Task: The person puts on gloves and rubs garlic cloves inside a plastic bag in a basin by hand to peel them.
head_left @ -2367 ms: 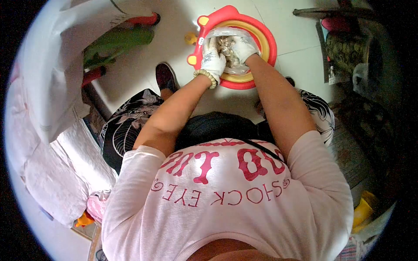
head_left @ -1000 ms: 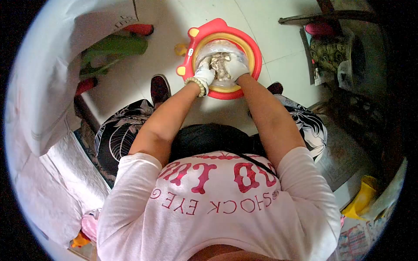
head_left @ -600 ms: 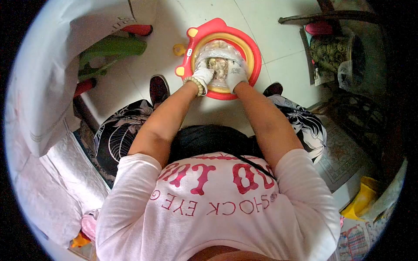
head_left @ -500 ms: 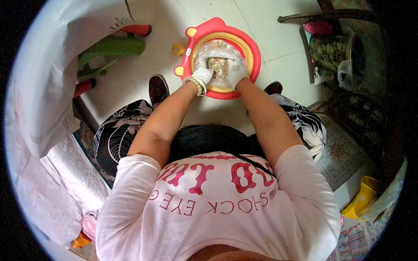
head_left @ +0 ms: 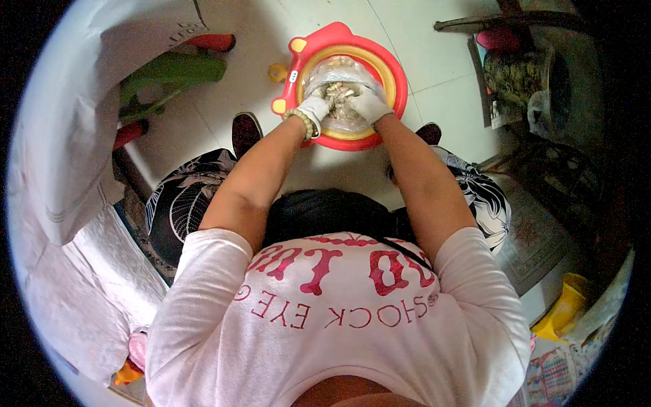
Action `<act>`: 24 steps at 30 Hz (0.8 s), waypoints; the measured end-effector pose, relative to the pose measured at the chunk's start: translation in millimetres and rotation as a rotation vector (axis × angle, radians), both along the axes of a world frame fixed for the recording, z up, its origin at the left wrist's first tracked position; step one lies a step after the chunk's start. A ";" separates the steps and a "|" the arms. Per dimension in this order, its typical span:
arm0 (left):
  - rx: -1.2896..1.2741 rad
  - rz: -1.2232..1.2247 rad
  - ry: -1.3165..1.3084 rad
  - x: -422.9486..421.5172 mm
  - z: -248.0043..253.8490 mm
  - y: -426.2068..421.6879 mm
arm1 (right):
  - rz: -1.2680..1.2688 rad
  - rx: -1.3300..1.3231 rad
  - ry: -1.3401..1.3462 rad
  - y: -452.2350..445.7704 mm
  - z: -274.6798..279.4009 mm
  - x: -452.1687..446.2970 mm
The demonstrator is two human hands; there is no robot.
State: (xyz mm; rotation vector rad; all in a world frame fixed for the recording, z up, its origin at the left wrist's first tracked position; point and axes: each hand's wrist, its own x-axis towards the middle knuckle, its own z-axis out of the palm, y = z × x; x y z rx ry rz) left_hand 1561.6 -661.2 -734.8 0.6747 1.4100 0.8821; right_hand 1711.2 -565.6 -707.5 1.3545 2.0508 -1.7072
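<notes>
A red and yellow round basin (head_left: 397, 74) stands on the floor, with a clear plastic bag (head_left: 342, 68) inside it. Pale, brownish pieces (head_left: 340, 98), too small to name, lie in the bag's opening. My left hand (head_left: 316, 107), in a white glove with a beaded bracelet at the wrist, reaches in at the left side of the pieces. From the right, my right hand (head_left: 367, 103), also white-gloved, touches them. Both sets of fingertips are hidden among the pieces and the plastic.
A small yellow object (head_left: 277, 72) lies left of the basin. Green and red furniture parts (head_left: 180, 71) stand at the upper left beside white cloth (head_left: 81, 136). On the right are a dark-framed stand (head_left: 519, 20), a patterned mat (head_left: 539, 234) and a yellow item (head_left: 564, 308).
Since the latest earlier frame, my right hand has moved from the bag's right side in toward the pieces. Earlier, the basin shifted down and left in view as the camera moved.
</notes>
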 end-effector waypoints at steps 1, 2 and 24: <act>-0.004 -0.001 -0.003 1.6 7.3 0.5 | -0.046 -0.040 0.057 -1.8 -7.1 2.0; -0.048 0.064 -0.158 2.7 15.3 2.9 | -0.092 -0.080 0.113 -3.2 -5.2 0.6; -0.051 0.198 -0.074 -3.1 -29.7 -4.4 | -0.245 -0.509 0.058 6.5 38.9 -10.2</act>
